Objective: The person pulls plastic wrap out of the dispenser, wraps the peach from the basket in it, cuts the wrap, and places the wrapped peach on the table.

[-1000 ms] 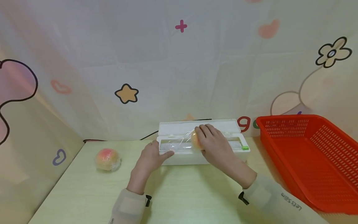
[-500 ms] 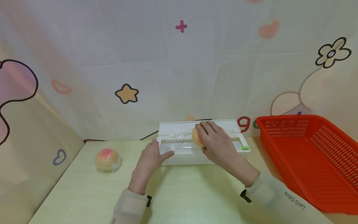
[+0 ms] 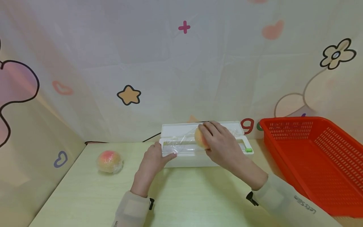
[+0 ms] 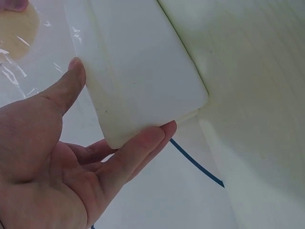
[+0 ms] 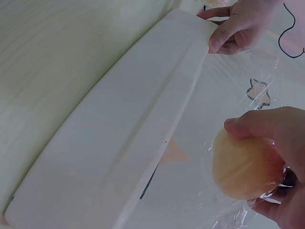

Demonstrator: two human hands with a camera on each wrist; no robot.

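A white cling film dispenser sits on the table with its lid raised at the back. My left hand grips its left end, thumb on the front edge and fingers round the side, as the left wrist view shows. Over the dispenser's middle, my right hand holds a peach, pale yellow on its visible side. Clear film clings round the peach and stretches in creases toward the dispenser's left part. Another peach, pink on top and wrapped in film, lies on the table at the left.
A red plastic basket with perforated walls stands at the right, close to my right forearm. The dispenser's green slider is at its right end. A printed curtain hangs behind the pale wooden table.
My right hand has shifted slightly up and to the right with the peach, drawing the film along. The left hand keeps its grip on the dispenser.
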